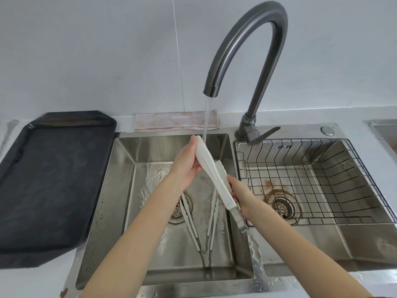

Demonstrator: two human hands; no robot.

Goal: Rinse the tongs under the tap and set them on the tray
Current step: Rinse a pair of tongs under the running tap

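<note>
Rinse step in progress, nothing set down yet. Tray (49,179) is well off to the left of both hands, on the worktop (64,265) beside the sink; it's bare, so the placing step is all still to do.

Left sink basin (120,190) sits directly under both hands, wet, water running. Right basin holds a wire rack (322,179), just right of the right hand. Tap (247,50) arches above the hands, its stream (206,119) landing at the top end of the held piece.

White tongs (214,175) are held tilted over the left basin. Left hand (189,166) is closed around the upper end by the stream, right hand (242,194) closed around the lower end, metal tail poking out below it. A second pair of tongs (204,229) lies splayed on the basin floor below the hands, unheld.

Room: path left to the tray looks open; only the basin's left edge and the tray rim to clear. Tap neck and rack crowd the right side.
</note>
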